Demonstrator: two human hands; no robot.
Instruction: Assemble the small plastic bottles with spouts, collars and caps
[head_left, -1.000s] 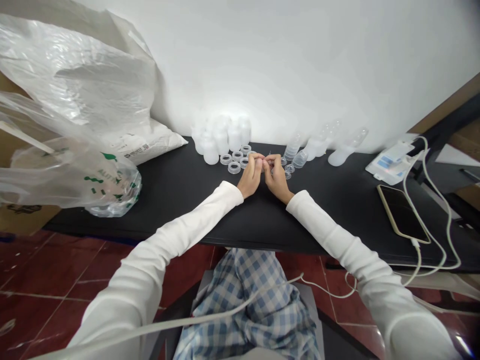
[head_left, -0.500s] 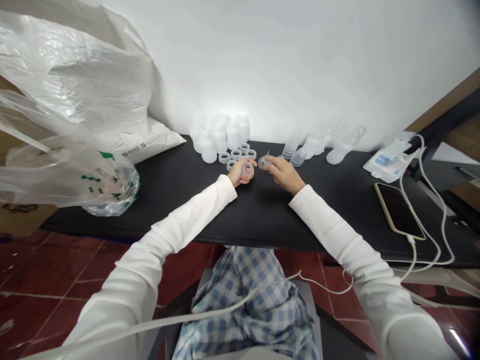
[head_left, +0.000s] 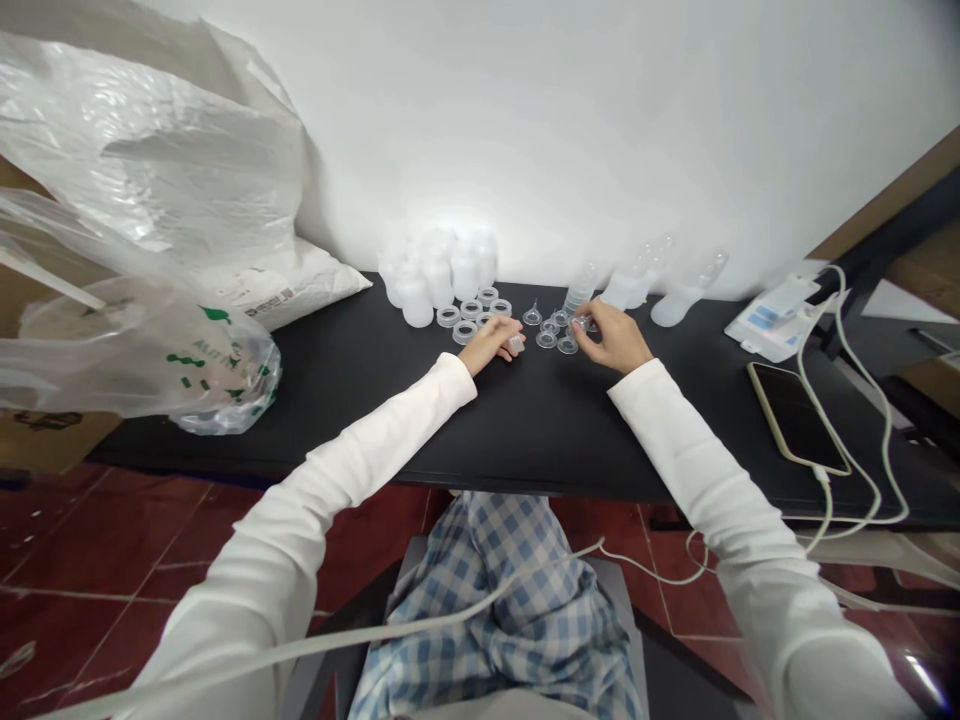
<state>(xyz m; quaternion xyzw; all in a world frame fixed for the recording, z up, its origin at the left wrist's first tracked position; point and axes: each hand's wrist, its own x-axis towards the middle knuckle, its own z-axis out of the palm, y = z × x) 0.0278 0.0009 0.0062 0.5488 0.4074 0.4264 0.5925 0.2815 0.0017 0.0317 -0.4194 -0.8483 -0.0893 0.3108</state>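
My left hand (head_left: 489, 344) lay curled on the worktop (head_left: 600, 430), a small clear piece (head_left: 516, 344) pinched at its fingertips; exactly what piece, I could not tell. My right hand (head_left: 611, 338) was closed in a pinch on a clear teat (head_left: 580, 323), near frame centre. More teats (head_left: 548, 338) stood between my hands, with collars (head_left: 465, 332) just left of them. White bottles (head_left: 439, 275) stood behind the collars, clear bottles (head_left: 630, 285) farther right.

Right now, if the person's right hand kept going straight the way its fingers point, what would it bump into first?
Probably the small clear bottle teat just ahead of the right hand, beyond the clear piece it pinches. Depth is hard to judge from this view.
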